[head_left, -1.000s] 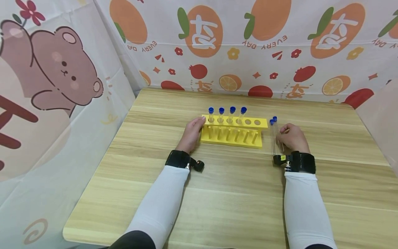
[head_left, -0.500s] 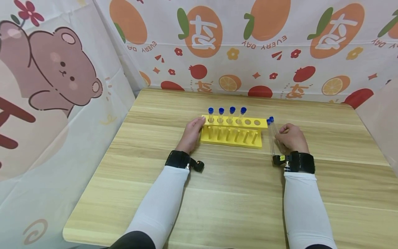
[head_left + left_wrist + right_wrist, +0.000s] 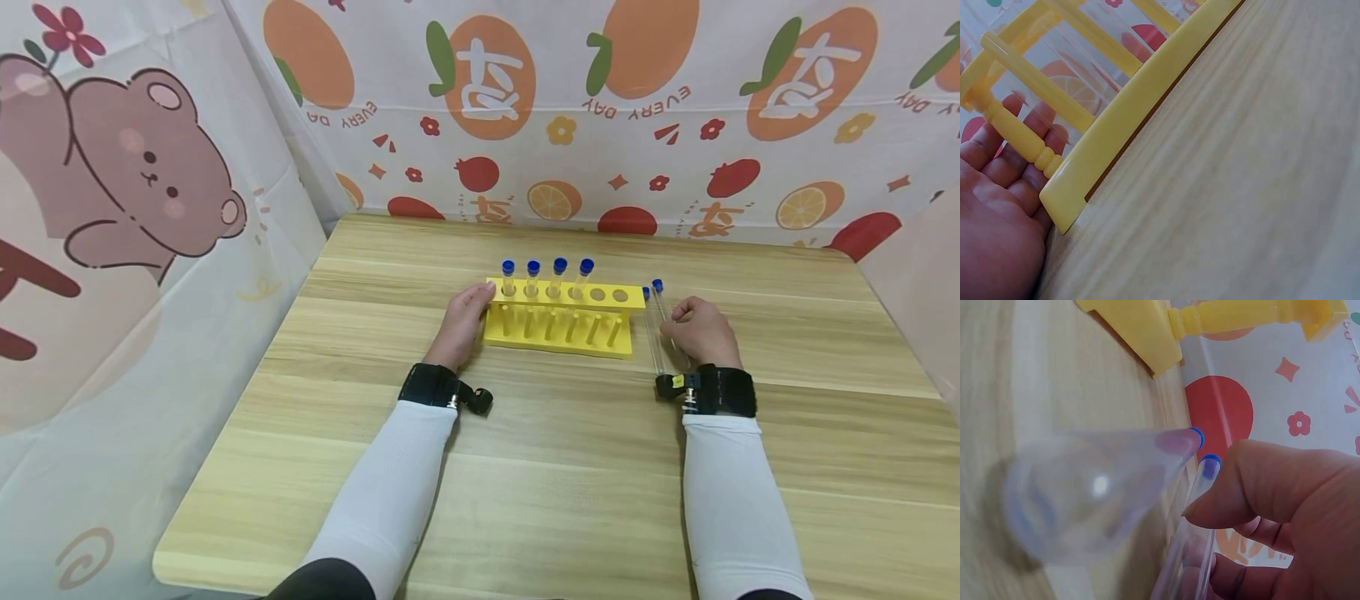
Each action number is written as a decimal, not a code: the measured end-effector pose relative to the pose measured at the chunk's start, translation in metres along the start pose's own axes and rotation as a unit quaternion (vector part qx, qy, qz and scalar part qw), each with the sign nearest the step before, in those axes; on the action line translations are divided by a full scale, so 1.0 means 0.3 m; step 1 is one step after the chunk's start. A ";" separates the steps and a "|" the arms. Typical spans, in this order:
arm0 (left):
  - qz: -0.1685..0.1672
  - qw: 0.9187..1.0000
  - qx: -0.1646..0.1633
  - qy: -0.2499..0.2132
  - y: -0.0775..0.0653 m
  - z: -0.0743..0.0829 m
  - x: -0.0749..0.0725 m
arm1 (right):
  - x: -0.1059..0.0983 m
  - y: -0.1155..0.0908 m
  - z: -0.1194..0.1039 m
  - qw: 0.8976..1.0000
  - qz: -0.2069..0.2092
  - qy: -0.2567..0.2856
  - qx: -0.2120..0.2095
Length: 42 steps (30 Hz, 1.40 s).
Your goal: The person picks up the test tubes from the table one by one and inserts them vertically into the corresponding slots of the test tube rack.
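Note:
A yellow test tube rack point(image 3: 558, 346) stands upright on the table, with several blue-capped test tubes point(image 3: 555, 288) in its left holes; its two rightmost holes are empty. My left hand point(image 3: 463, 321) grips the rack's left end, fingers curled behind the end post point(image 3: 1019, 134) in the left wrist view. Right of the rack, my right hand point(image 3: 705, 332) pinches a clear, blue-capped test tube point(image 3: 1200, 500) between thumb and fingers. Just left of it lies another test tube point(image 3: 1100, 487), its rounded end close to the right wrist camera. The held tube's lower part is partly hidden by the hand.
The wooden table point(image 3: 570, 500) extends in front of and beside the rack. A printed cloth point(image 3: 555, 167) hangs along its back edge, and another cloth point(image 3: 150, 350) with a bear hangs at the left.
Both loose test tubes have shifted left toward the rack, and their caps now stand slightly farther apart. My right hand has moved slightly left. The left hand and rack stay put.

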<state>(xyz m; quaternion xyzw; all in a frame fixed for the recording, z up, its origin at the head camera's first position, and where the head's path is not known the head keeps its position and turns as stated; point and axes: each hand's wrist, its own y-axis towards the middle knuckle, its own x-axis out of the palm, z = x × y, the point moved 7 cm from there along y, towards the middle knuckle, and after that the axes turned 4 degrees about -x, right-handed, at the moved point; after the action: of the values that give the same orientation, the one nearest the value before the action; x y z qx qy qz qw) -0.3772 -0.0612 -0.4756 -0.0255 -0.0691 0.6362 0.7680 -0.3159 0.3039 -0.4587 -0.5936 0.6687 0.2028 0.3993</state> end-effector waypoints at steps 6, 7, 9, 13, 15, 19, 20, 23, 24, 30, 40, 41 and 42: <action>0.000 1.000 0.002 0.003 -0.002 -0.001 -0.002 | 0.002 -0.002 0.003 1.000 -0.007 0.017 0.003; 0.000 1.000 0.003 0.003 -0.002 0.000 -0.003 | 0.002 -0.003 0.002 1.000 -0.008 0.021 0.000; 0.001 1.000 0.004 0.001 -0.002 0.000 -0.002 | -0.003 -0.006 -0.002 1.000 -0.004 0.028 -0.005; 0.004 1.000 0.006 0.004 -0.004 0.003 -0.002 | -0.020 -0.010 -0.016 0.999 0.017 0.037 -0.028; 0.005 1.000 0.005 0.005 -0.006 0.004 -0.002 | -0.032 -0.015 -0.029 0.998 0.032 0.047 -0.042; 0.004 1.000 0.002 0.006 -0.009 0.003 -0.002 | -0.060 -0.023 -0.062 0.993 0.067 0.072 -0.067; 0.003 1.000 0.002 0.006 -0.010 0.003 -0.002 | -0.068 -0.026 -0.070 0.992 0.076 0.078 -0.071; 0.003 1.000 0.001 0.007 -0.010 0.002 -0.003 | -0.094 -0.035 -0.090 0.986 0.110 0.094 -0.087; 0.003 1.000 0.002 0.006 -0.010 0.001 -0.003 | -0.102 -0.039 -0.097 0.983 0.121 0.099 -0.091; 0.003 1.000 0.003 0.006 -0.011 0.004 -0.001 | -0.140 -0.058 -0.130 0.966 0.173 0.150 -0.116; 0.003 1.000 0.000 0.007 -0.010 0.006 -0.001 | -0.176 -0.082 -0.187 0.941 0.216 0.203 -0.161; 0.004 1.000 -0.001 0.008 -0.010 0.006 -0.001 | -0.181 -0.094 -0.200 0.938 0.221 0.210 -0.164; 0.004 1.000 0.000 0.009 -0.010 0.007 -0.001 | -0.187 -0.108 -0.216 0.935 0.225 0.219 -0.168</action>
<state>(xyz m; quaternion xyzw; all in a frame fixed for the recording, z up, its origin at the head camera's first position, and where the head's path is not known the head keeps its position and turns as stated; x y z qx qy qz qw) -0.3745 -0.0623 -0.4733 -0.0316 -0.0625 0.6392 0.7658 -0.3053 0.2842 -0.3697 -0.5154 0.8119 0.2616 0.0817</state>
